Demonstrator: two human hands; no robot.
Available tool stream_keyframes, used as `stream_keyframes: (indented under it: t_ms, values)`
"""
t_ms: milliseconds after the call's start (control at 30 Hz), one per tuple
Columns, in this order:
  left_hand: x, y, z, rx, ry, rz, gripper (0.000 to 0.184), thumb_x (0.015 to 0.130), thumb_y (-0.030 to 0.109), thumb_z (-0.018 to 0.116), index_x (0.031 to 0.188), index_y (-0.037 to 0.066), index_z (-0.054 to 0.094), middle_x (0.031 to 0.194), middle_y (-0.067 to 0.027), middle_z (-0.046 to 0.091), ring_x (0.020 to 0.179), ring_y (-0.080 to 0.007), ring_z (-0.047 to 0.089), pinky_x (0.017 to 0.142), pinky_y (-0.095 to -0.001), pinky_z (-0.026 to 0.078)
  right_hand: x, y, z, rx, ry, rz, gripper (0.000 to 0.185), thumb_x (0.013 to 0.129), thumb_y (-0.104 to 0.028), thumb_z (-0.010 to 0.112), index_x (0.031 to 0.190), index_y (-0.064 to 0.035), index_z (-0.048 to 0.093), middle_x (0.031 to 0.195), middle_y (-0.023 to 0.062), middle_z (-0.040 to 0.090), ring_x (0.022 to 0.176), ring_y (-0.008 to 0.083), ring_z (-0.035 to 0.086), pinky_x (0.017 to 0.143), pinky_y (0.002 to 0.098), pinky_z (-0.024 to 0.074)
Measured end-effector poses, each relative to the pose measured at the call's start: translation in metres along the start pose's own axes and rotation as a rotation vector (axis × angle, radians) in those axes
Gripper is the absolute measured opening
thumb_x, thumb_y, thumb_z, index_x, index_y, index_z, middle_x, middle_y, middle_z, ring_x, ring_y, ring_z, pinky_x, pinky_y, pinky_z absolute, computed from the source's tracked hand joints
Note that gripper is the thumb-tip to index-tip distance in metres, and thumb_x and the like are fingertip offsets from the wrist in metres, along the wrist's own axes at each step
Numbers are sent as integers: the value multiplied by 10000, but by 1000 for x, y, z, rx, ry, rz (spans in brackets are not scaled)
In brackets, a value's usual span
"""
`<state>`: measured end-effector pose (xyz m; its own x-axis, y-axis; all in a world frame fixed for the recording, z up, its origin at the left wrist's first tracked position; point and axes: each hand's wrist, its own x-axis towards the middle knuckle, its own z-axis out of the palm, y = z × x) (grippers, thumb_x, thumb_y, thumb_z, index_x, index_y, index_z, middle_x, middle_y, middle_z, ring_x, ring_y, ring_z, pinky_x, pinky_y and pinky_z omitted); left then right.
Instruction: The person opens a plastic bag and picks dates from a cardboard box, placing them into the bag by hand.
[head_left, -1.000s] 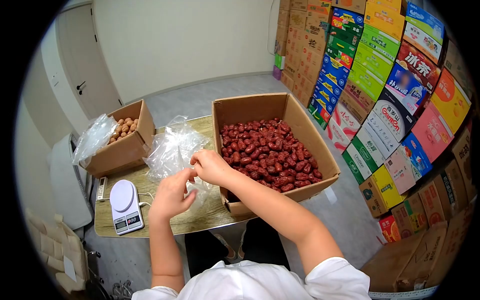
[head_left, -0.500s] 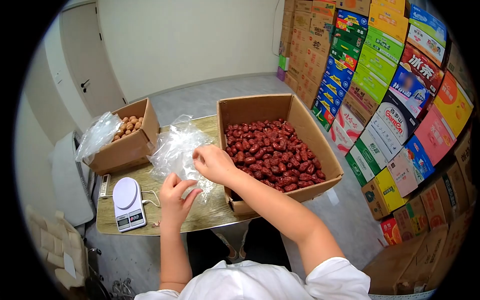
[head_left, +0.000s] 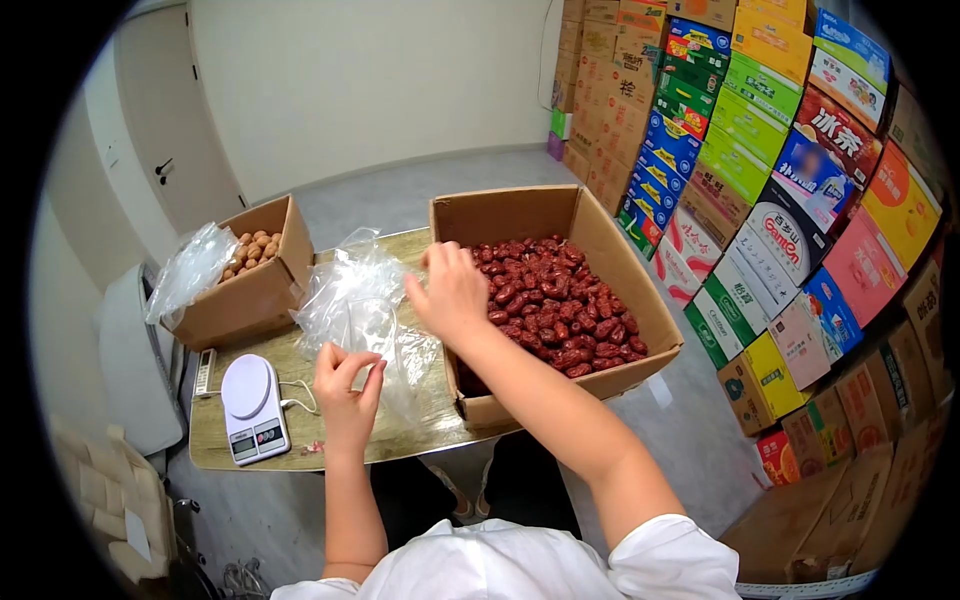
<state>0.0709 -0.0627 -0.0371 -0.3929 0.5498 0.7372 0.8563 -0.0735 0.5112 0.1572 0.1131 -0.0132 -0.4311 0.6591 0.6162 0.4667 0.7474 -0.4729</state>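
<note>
My left hand [head_left: 347, 398] is over the table's front part, thumb and forefinger pinched at the edge of a thin clear plastic bag [head_left: 402, 372]. My right hand [head_left: 452, 292] is raised beside the left wall of the large cardboard box [head_left: 508, 213]. Its thumb stands apart from the fingers, and I see nothing held in it. Dark red dried jujubes [head_left: 560, 310] fill much of that box. Behind my left hand lies a crumpled heap of clear plastic bags [head_left: 345, 285].
A white kitchen scale [head_left: 248, 388] with a cable stands at the wooden table's [head_left: 330, 450] left front. Behind it, a smaller cardboard box [head_left: 235, 310] holds walnuts [head_left: 256, 248] and plastic bags. Stacked cartons [head_left: 740, 240] line the right; a chair [head_left: 105, 480] is at lower left.
My right hand has moved up and to the right, away from my left hand, and its fingers have spread. My left hand has shifted slightly left, still pinched.
</note>
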Motion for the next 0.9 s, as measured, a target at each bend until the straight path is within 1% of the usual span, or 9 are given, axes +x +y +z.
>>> stream_keyframes:
  t_ms: [33, 100, 133, 167, 233, 267, 433, 667, 900]
  values:
    - [1, -1, -2, -7, 1, 7, 150, 710, 3, 776, 818, 50, 681, 752, -74, 446, 696, -229, 479, 618, -346, 388, 4, 7, 2, -148, 43, 10, 359, 868, -324, 651, 1014, -9, 560, 976, 162, 639, 966, 309, 627, 801, 448, 521]
    - [3, -3, -5, -7, 2, 20, 144, 713, 1, 764, 813, 44, 671, 765, -79, 451, 718, -238, 482, 634, -350, 391, 16, 4, -18, -178, -510, 309, 449, 871, -371, 634, 1088, 13, 548, 1070, 235, 667, 1040, 337, 656, 846, 458, 526]
    - [3, -4, -9, -12, -2, 37, 138, 715, -1, 753, 809, 39, 660, 778, -85, 457, 740, -246, 486, 649, -355, 395, 14, 7, -20, -175, -623, 293, 466, 862, -344, 615, 1114, 43, 553, 1122, 289, 659, 1056, 373, 664, 882, 474, 519]
    - [2, -4, -12, -1, 1, 31, 138, 715, -1, 753, 809, 39, 660, 778, -85, 457, 740, -246, 486, 649, -355, 395, 12, 6, -19, -168, -631, 285, 466, 862, -344, 615, 1114, 43, 553, 1122, 289, 659, 1056, 373, 664, 882, 474, 519]
    - [3, -3, -17, -32, -32, 43, 116, 730, 6, 724, 799, 21, 631, 808, -100, 467, 778, -268, 489, 679, -365, 399, 9, 3, -20, -122, -713, 201, 447, 848, -267, 592, 1143, 65, 547, 1097, 279, 669, 1040, 394, 661, 890, 485, 517]
    - [3, -4, -19, -30, -26, 39, 116, 730, 6, 724, 799, 21, 631, 808, -100, 467, 778, -268, 489, 679, -365, 399, 10, -1, -23, -116, -713, 206, 425, 826, -207, 568, 1138, 81, 546, 1082, 285, 671, 1034, 413, 658, 886, 487, 519]
    - [-4, -11, -28, -61, -39, 18, 106, 762, 13, 690, 809, 7, 595, 865, -118, 491, 841, -291, 502, 740, -371, 411, 9, -4, -20, -125, -692, 182, 404, 807, -193, 596, 1095, 88, 567, 1075, 294, 666, 1024, 413, 658, 876, 487, 523]
    - [-9, -5, -35, -94, -35, -38, 105, 778, 1, 682, 832, 5, 591, 883, -115, 502, 855, -289, 509, 754, -365, 415, 2, -8, -19, -122, -668, 147, 366, 783, -157, 624, 1054, 85, 583, 1029, 286, 676, 1000, 406, 666, 854, 484, 533]
    - [-9, 17, -42, -28, -84, 15, 116, 781, -32, 683, 842, 16, 597, 897, -117, 518, 859, -291, 513, 743, -366, 422, 3, -7, -22, -128, -702, 71, 363, 810, -209, 614, 1034, 77, 609, 1012, 268, 684, 999, 397, 668, 859, 481, 534]
